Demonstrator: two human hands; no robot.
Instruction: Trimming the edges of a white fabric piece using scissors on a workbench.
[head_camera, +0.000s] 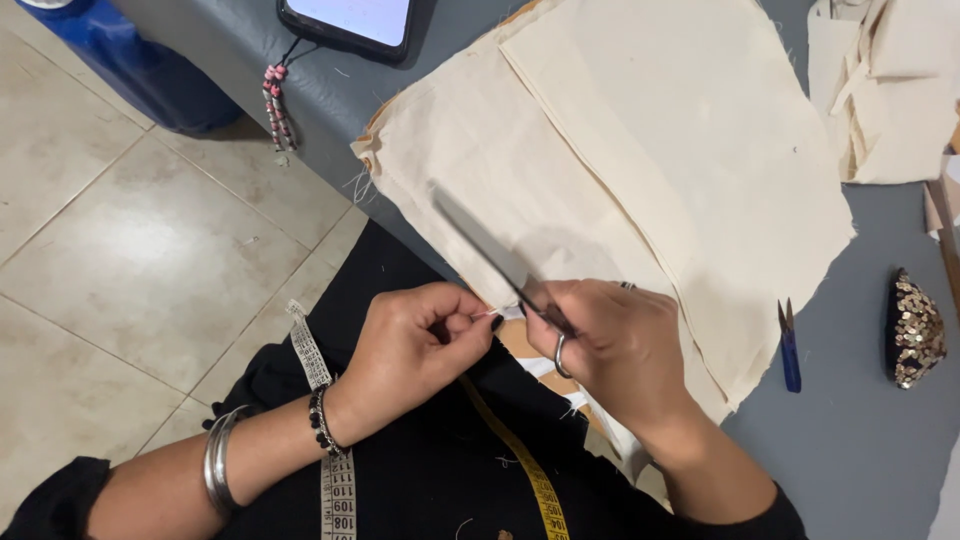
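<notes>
My right hand (610, 345) grips a pair of scissors (500, 270); the long blades point up-left over cream fabric (640, 170) spread on the grey table. My left hand (425, 340) pinches a small white scrap or thread end (497, 314) right at the scissors' pivot, at the fabric's near edge. Both hands sit close together above my black clothing. Bracelets circle my left wrist, and a ring shows on a right finger.
A measuring tape (335, 470) hangs over my lap. Blue thread snips (789, 345) and a sequined pincushion (915, 330) lie on the grey table (860, 440) to the right. A phone (350, 20) with beaded charm, more cream pieces (885, 80) and a blue container (130, 60) lie beyond.
</notes>
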